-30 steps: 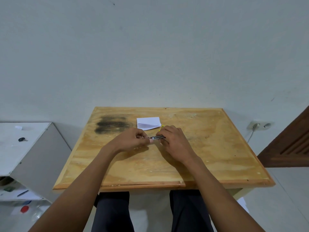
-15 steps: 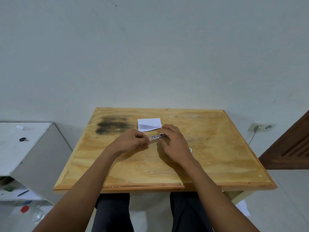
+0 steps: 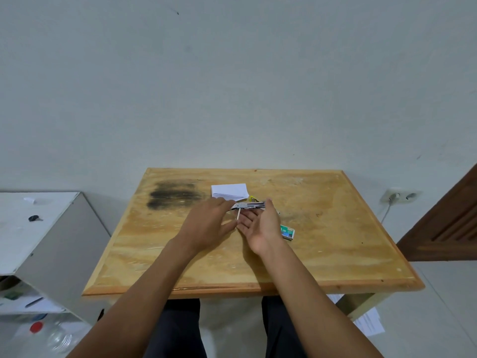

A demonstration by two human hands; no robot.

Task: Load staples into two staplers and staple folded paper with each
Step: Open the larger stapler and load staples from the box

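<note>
We are in the loading step: our right hand (image 3: 260, 223) holds a small metal stapler (image 3: 249, 205) up above the wooden table (image 3: 322, 241), palm turned inward, thumb at the stapler's right end and fingers cupped loosely beneath it. Our left hand (image 3: 209, 223) pinches the stapler's left tip with the fingertips, and a thin pale strip (image 3: 237, 213), probably a stick of staples, hangs just under that end; whether it is already seated in the channel we cannot tell. The folded paper (image 3: 229, 190) lies on the table just behind the hands, untouched, and a green staple box (image 3: 287, 232) sits just beside our right wrist. A scrap of yellow shows behind the stapler, perhaps the second stapler, but it is too hidden to say. Next, we judge, the strip must be lined up with the magazine and slid fully home before closing the stapler, keeping it straight so it does not break.
</note>
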